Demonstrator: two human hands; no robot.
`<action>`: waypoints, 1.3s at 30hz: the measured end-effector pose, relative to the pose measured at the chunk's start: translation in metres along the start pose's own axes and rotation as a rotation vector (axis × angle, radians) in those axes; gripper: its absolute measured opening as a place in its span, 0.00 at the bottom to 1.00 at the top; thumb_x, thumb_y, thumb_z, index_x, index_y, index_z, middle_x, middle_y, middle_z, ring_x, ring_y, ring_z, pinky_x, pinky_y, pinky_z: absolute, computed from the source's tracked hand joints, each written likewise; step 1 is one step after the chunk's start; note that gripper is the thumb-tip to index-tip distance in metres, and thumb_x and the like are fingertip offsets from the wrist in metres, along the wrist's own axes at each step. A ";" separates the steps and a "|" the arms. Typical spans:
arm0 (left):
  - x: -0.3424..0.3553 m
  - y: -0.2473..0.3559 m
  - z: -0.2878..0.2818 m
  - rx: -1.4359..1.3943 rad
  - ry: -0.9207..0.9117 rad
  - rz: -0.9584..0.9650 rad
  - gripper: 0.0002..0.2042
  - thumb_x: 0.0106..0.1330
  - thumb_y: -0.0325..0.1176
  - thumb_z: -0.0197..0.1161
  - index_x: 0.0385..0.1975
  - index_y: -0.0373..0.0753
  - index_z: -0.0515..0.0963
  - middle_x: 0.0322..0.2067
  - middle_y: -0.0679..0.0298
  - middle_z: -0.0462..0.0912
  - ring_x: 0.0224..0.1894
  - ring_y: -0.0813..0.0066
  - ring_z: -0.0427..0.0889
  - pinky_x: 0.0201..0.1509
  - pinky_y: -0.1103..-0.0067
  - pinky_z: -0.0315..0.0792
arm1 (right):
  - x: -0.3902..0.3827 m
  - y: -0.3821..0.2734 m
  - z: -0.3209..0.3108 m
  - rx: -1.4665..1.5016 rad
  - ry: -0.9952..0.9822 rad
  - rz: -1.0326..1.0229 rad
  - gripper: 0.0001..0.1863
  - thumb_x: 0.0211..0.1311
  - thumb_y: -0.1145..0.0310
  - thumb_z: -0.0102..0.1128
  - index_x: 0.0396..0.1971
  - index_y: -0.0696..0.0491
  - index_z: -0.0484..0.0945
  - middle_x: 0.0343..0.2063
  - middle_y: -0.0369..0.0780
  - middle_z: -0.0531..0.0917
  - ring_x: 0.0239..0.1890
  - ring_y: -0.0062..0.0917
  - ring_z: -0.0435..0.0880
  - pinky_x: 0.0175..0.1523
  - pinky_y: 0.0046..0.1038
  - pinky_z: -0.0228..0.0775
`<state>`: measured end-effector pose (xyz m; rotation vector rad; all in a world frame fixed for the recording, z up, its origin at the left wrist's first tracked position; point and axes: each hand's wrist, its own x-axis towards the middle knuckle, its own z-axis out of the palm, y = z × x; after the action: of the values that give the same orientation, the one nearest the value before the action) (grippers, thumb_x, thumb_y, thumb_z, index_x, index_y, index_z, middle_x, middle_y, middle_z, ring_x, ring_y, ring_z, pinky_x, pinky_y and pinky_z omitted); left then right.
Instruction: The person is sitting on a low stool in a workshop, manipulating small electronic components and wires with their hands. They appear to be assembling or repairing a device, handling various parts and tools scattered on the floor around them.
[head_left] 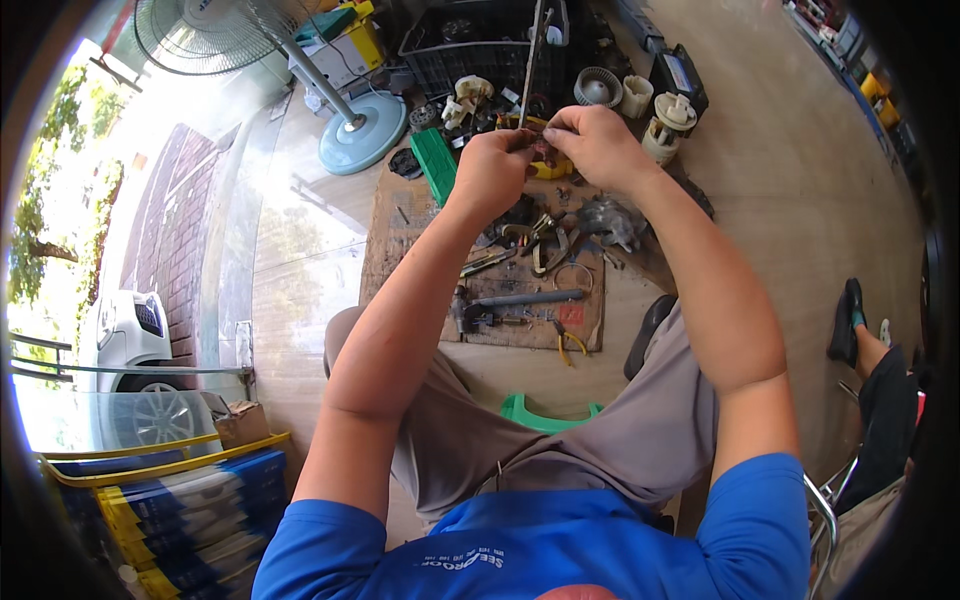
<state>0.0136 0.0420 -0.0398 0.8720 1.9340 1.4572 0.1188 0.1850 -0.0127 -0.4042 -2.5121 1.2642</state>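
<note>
Both my hands are raised over the far part of a cardboard sheet. My left hand is closed, thumb and fingers pinched at something I cannot make out. A long thin rod rises from beside its fingertips; whether they grip it is unclear. My right hand is closed in a pinch too, its fingertips close to the left ones. Between them shows a small dark reddish piece, partly hidden, with a yellow object behind it. Below the hands lie metal brackets and a grey crumpled-looking lump.
A hammer and yellow-handled pliers lie on the cardboard's near part. A long green box lies left. Beyond stand a black crate, white pump-like parts and a fan. Another person's leg is at right.
</note>
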 end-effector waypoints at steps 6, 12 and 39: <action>0.000 0.007 -0.003 -0.846 -0.035 0.042 0.12 0.70 0.28 0.58 0.48 0.26 0.76 0.39 0.59 0.85 0.35 0.74 0.82 0.38 0.78 0.75 | -0.002 -0.004 0.021 0.555 -0.106 0.263 0.09 0.71 0.69 0.54 0.41 0.56 0.82 0.31 0.33 0.84 0.29 0.15 0.79 0.36 0.20 0.75; 0.008 0.004 -0.008 -0.836 0.159 0.090 0.09 0.72 0.26 0.54 0.45 0.29 0.75 0.40 0.53 0.84 0.41 0.64 0.85 0.42 0.72 0.79 | -0.002 0.002 0.039 0.857 -0.252 0.282 0.07 0.72 0.69 0.55 0.37 0.53 0.81 0.28 0.32 0.82 0.25 0.16 0.79 0.33 0.23 0.77; 0.027 -0.013 -0.034 -1.059 0.089 0.082 0.06 0.76 0.26 0.47 0.46 0.34 0.69 0.38 0.54 0.80 0.34 0.67 0.77 0.39 0.67 0.78 | 0.000 0.015 0.041 0.899 -0.377 0.268 0.07 0.70 0.68 0.60 0.36 0.56 0.78 0.23 0.33 0.77 0.22 0.13 0.73 0.23 0.17 0.64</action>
<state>-0.0310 0.0398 -0.0455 0.3720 0.8949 2.2156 0.1051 0.1638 -0.0478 -0.2920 -1.8626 2.5698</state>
